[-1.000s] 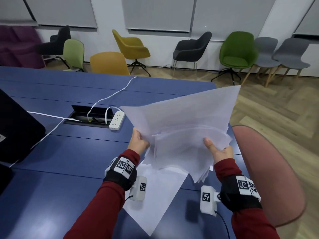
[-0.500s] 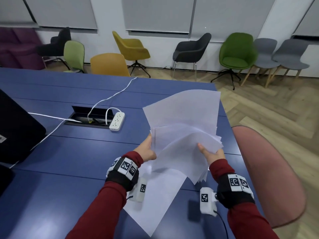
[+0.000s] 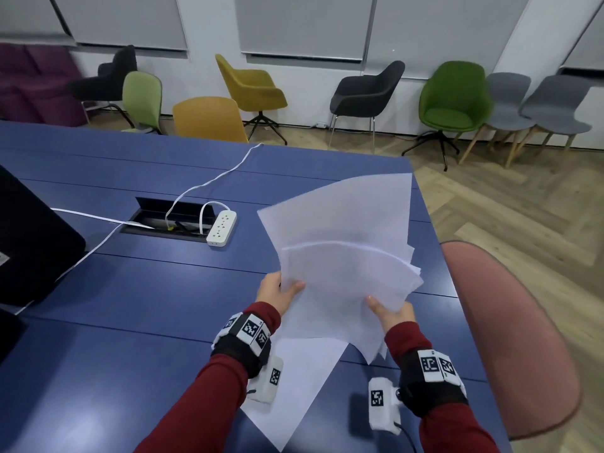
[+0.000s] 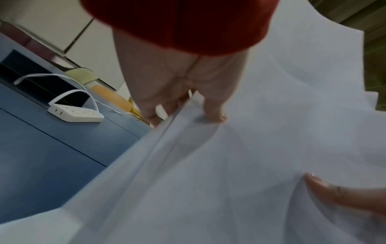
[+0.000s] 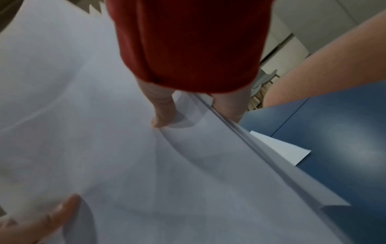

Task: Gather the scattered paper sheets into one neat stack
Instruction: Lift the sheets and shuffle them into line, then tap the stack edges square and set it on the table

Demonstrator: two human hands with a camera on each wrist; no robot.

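Both hands hold a loose bundle of white paper sheets (image 3: 346,266) up in the air above the blue table (image 3: 130,289). My left hand (image 3: 277,294) pinches the bundle's left edge, thumb on top. My right hand (image 3: 389,310) pinches its lower right edge the same way. The sheets fan out unevenly, their top corners spread apart. In the left wrist view the left thumb (image 4: 215,112) presses on the paper sheets (image 4: 240,156). The right wrist view shows the right thumb (image 5: 163,115) on the paper sheets (image 5: 104,132). One more white sheet (image 3: 304,380) lies flat on the table under my wrists.
A white power strip (image 3: 221,227) with cables lies beside an open cable hatch (image 3: 170,219) at mid-table. A black object (image 3: 32,243) stands at the left edge. A pink chair back (image 3: 510,338) is close on the right. Coloured chairs line the far wall.
The fanned sheets have been drawn closer together and the bundle has turned more upright. Both hands moved nearer to each other and slightly lower.
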